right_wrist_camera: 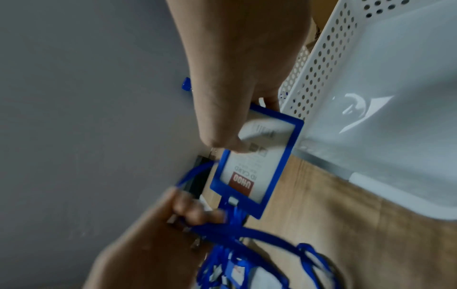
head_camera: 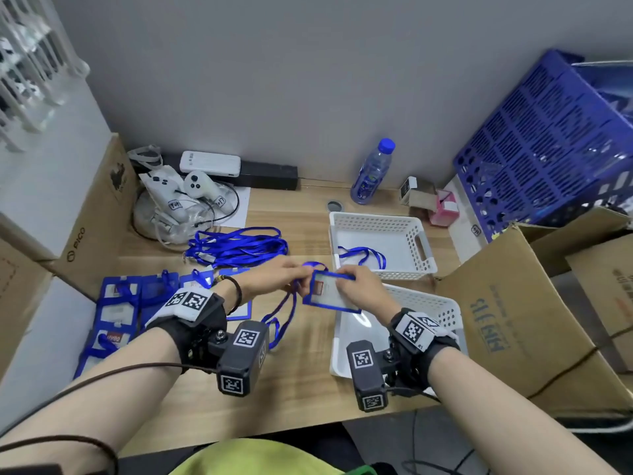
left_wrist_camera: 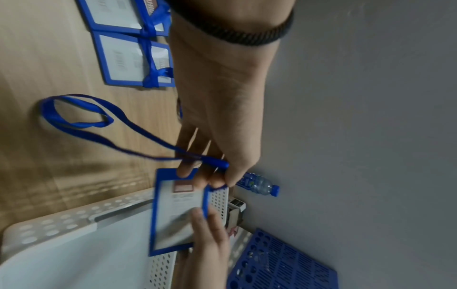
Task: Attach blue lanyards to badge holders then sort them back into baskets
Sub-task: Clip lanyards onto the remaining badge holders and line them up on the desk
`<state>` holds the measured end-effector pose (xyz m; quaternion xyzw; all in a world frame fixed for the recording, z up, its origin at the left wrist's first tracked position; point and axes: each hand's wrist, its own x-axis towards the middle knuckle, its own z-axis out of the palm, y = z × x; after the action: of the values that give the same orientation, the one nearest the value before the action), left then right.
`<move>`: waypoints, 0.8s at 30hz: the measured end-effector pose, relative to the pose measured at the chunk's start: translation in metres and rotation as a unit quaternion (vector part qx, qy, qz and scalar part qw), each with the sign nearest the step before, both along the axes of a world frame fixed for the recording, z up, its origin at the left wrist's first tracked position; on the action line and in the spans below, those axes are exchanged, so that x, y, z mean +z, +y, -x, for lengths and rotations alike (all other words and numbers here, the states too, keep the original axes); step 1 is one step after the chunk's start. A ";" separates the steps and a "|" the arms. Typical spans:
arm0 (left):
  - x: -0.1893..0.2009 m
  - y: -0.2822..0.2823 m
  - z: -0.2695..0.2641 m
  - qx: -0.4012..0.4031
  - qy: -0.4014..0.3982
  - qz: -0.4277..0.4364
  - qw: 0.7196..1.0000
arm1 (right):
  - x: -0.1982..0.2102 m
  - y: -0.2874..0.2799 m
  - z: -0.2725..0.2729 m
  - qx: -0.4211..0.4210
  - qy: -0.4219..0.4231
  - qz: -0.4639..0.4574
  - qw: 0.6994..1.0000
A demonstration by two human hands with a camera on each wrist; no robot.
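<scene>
Head view: lanyard [head_camera: 363, 255] inside far basket [head_camera: 419, 265]

glossy plastic badge holder [head_camera: 331, 292], woven lanyard [head_camera: 286, 313], wood-grain table [head_camera: 301, 382].

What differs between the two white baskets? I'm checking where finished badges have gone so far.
The far basket holds one blue lanyard lying on its floor; no lanyard shows on the visible floor of the near basket. The far basket shows whole, its slotted side handle in view; the near basket is partly hidden behind the right hand and the badge holder. Both are white, perforated and sit on the wooden table.
</scene>
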<state>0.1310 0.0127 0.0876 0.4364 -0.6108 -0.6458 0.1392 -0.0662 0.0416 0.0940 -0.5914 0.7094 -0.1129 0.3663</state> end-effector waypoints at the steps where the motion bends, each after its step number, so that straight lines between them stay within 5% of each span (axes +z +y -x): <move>1: 0.003 -0.004 0.000 0.041 0.005 0.023 0.999 | -0.001 0.003 0.002 0.008 0.003 -0.012 1.000; 7: 0.006 -0.024 -0.003 0.190 -0.073 0.065 0.977 | -0.005 0.013 0.011 -0.020 -0.026 -0.025 0.999; 16: -0.013 -0.016 -0.015 0.129 -0.175 0.011 0.976 | -0.006 0.013 0.024 -0.129 -0.111 -0.031 0.985; 24: -0.002 -0.006 0.005 0.048 -0.101 -0.063 0.992 | 0.003 0.009 -0.001 -0.060 -0.175 -0.081 0.979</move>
<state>0.1263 0.0069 0.0852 0.5360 -0.5578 -0.6286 0.0801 -0.0648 0.0507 0.0971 -0.4874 0.6753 -0.1787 0.5239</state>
